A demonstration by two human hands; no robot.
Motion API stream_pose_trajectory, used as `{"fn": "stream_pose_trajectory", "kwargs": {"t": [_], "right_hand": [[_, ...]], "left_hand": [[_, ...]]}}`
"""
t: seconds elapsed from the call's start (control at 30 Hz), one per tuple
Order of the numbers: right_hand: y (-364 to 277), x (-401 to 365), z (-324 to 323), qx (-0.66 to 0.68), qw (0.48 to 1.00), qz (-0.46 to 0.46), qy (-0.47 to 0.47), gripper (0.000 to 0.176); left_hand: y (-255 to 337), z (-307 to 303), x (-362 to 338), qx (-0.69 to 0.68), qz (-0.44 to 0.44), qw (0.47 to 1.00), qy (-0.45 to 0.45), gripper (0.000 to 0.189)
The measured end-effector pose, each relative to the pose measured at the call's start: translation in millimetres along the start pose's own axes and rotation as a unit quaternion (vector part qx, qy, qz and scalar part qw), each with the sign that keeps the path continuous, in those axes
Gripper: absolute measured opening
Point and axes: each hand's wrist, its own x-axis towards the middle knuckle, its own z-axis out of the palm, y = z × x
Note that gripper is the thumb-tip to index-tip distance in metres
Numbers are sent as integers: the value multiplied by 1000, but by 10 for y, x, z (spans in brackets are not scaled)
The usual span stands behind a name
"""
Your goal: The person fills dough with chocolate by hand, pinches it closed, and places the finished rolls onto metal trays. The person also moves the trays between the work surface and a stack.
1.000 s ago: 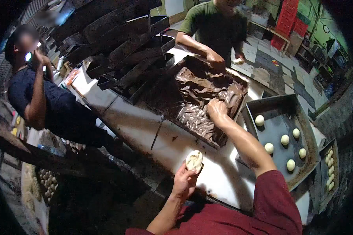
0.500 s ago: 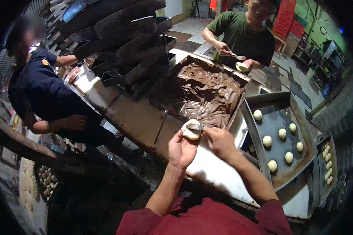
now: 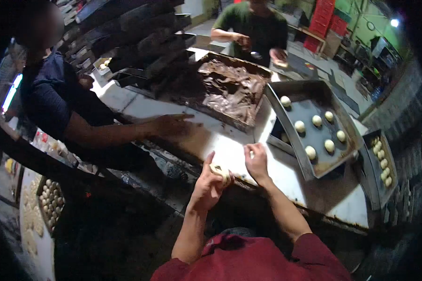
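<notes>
Left hand [image 3: 206,189]: fingers wrapped round dough [image 3: 219,172] | right hand [image 3: 257,165]: fingers curled, cannot tell whether holding anything

A tray [image 3: 240,124] of filling [image 3: 232,89] lies on the tabletop [image 3: 286,180] beyond the hands [image 3: 256,165], stacked tins [image 3: 140,42] to its left, a pan [image 3: 312,138] of dough balls [image 3: 329,146] to its right, another pan [image 3: 369,175] farther right.

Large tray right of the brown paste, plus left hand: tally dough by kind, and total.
Dough balls in the large tray: 7
Dough piece in the left hand: 1
Total: 8
</notes>
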Motion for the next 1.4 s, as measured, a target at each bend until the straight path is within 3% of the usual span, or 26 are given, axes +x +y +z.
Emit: {"fn": "stream_pose_trajectory", "kwargs": {"t": [0.03, 0.07, 0.1, 0.13, 0.2, 0.23, 0.3, 0.33, 0.43, 0.5, 0.53, 0.6, 0.63, 0.67, 0.73, 0.77, 0.8, 0.87, 0.9, 0.93, 1.0, 1.07, 1.13, 1.2, 1.3, 1.4], "right_hand": [[-175, -121, -202, 213, 970, 64, -101, 26], [-140, -194, -359, 278, 907, 137, -286, 32], [-118, -381, -466, 355, 867, 134, -322, 31], [-211, -451, -785, 206, 933, -1, -294, 26], [-140, -755, -1186, 65, 968, -229, -77, 24], [-40, -902, -1368, 57, 972, -218, -65, 24], [203, -1134, -1742, -94, 945, -315, -6, 26], [352, -1246, -1965, -119, 947, -299, 4, 25], [883, -1557, -2762, -127, 969, -207, -31, 19], [1206, -1619, -3341, 114, 990, 45, -76, 13], [1376, -1665, -3616, 103, 991, 41, -68, 13], [1883, -1899, -3854, 179, 975, 125, 28, 14], [2015, -2039, -3891, 68, 988, 80, 109, 17], [2144, -2208, -3848, 82, 987, 73, 121, 27], [2329, -2481, -3776, -156, 980, 27, 120, 36], [2592, -2638, -3688, -154, 982, 49, 99, 38], [2773, -2652, -3687, -173, 969, 108, 142, 33], [3319, -2608, -3665, -96, 956, 157, 229, 26], [3593, -2526, -3608, -42, 941, 176, 285, 20], [3761, -2341, -3512, 40, 913, 198, 355, 14], [3705, -1954, -3205, 98, 935, 160, 302, 16], [3290, -1900, -3113, 1, 976, 218, 0, 13], [2897, -2168, -3155, -100, 994, 19, 30, 10], [2966, -2473, -3425, 60, 981, 181, -33, 14], [3189, -2244, -3937, -119, 949, 291, 4, 23], [3925, -1648, -3513, -210, 932, 292, 54, 33]], "left_hand": [[-107, 39, -27, 79, -58, 995, -3, 76], [-289, -1, -10, 133, -105, 986, -7, 73], [-473, 11, -1, 175, -116, 978, 9, 71], [-628, 93, 30, 220, -124, 967, 20, 69], [-972, 154, 95, 286, -128, 950, 13, 59], [-1219, 146, 123, 265, -85, 961, -14, 57], [-1559, 717, 83, 8, -199, 974, 105, 48], [-1815, 820, 93, -35, -230, 968, 92, 44], [-2489, 1356, 47, 170, -238, 955, -45, 32], [-2975, 1767, 0, 305, -209, 911, -183, 33], [-3223, 1836, 76, 362, -240, 879, -195, 34], [-3806, 2040, 157, 246, -281, 906, -201, 35], [-4105, 2041, 208, 278, -252, 908, -187, 34], [-4412, 2087, 231, 214, -212, 937, -176, 31], [-4929, 2214, 274, 225, -115, 958, -134, 26], [-5141, 2137, 357, 358, -28, 919, -165, 23], [-5231, 2098, 393, 527, 95, 817, -216, 28], [-5312, 1822, 537, 764, 174, 519, -340, 38], [-5120, 2043, 418, 807, 37, 503, -306, 46], [-4987, 2047, 411, 810, 37, 507, -294, 46], [-4644, 1882, 365, 706, 74, 660, -246, 52], [-4266, 1766, 241, 658, 84, 721, -198, 46], [-3959, 1443, 114, 635, 86, 753, -153, 36], [-3607, 1282, -74, 689, 31, 721, -66, 32], [-3236, 1069, -161, 679, 51, 729, -71, 28], [-3166, 956, 6, 639, 2, 762, -101, 28]]}}
